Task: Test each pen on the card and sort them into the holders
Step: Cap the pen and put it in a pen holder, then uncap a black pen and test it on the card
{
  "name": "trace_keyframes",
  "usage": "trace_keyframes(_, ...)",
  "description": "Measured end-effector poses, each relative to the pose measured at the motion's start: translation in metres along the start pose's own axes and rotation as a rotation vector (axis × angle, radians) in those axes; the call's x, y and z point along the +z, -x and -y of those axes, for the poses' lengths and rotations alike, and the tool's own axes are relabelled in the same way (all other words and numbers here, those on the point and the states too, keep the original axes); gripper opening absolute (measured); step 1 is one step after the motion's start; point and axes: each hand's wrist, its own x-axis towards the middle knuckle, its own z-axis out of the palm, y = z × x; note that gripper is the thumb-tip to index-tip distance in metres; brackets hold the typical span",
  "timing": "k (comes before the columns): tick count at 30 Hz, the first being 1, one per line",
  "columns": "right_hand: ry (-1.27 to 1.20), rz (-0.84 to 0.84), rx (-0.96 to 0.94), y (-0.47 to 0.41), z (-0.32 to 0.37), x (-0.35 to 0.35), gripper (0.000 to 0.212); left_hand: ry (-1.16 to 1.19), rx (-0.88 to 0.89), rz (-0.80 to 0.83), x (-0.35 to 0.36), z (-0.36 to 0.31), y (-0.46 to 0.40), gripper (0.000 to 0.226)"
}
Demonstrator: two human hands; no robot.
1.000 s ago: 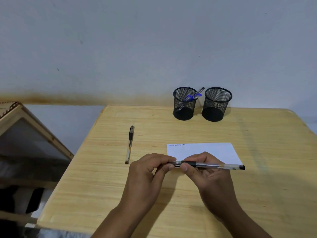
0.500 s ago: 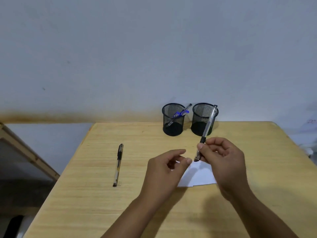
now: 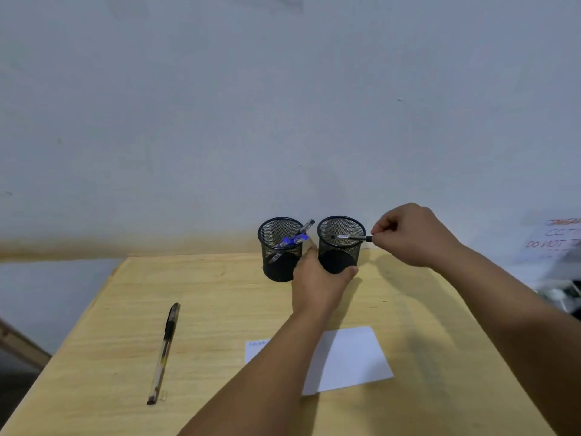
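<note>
Two black mesh holders stand at the table's far edge. The left holder (image 3: 279,250) has a blue pen (image 3: 294,240) leaning in it. My left hand (image 3: 317,280) grips the base of the right holder (image 3: 341,243). My right hand (image 3: 412,236) pinches a black pen (image 3: 350,237) by one end and holds it nearly level across the right holder's rim, with its far end over the opening. A white card (image 3: 349,357) lies near me, partly under my left forearm. A second black pen (image 3: 164,352) lies on the table to the left.
The wooden table (image 3: 220,309) stands against a grey wall. A paper with red handwriting (image 3: 556,236) hangs on the wall at the right edge. Dark clutter (image 3: 562,294) sits beyond the table's right side.
Both hands have moved away from the card to the far edge. My left hand took hold of the right holder. My right hand carried the black pen over that holder's rim.
</note>
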Motion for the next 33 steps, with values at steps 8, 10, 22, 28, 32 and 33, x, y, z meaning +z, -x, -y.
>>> trace_keyframes(8,0.205,0.082,-0.081,-0.048,0.004,0.026,0.011,0.007,0.033,-0.062,0.008,-0.006,-0.009,0.04)
trace_keyframes(10,0.224,0.073,-0.091,-0.054,0.004,0.031,0.01,0.004,0.038,-0.065,0.009,-0.005,-0.008,0.041)
trace_keyframes(22,-0.056,-0.217,-0.215,0.008,0.001,0.024,0.022,0.023,0.063,0.039,-0.017,0.001,0.014,0.048)
trace_keyframes(28,-0.272,-0.091,-0.252,0.067,0.028,0.072,0.018,-0.023,0.102,0.041,-0.072,0.033,0.043,0.049)
trace_keyframes(32,-0.239,0.07,-0.289,0.087,0.058,0.118,0.015,-0.115,0.097,-0.001,-0.124,0.063,0.054,0.04)
trace_keyframes(33,-0.222,0.108,-0.295,0.09,0.066,0.13,0.014,-0.148,0.097,-0.003,-0.138,0.072,0.055,0.037)
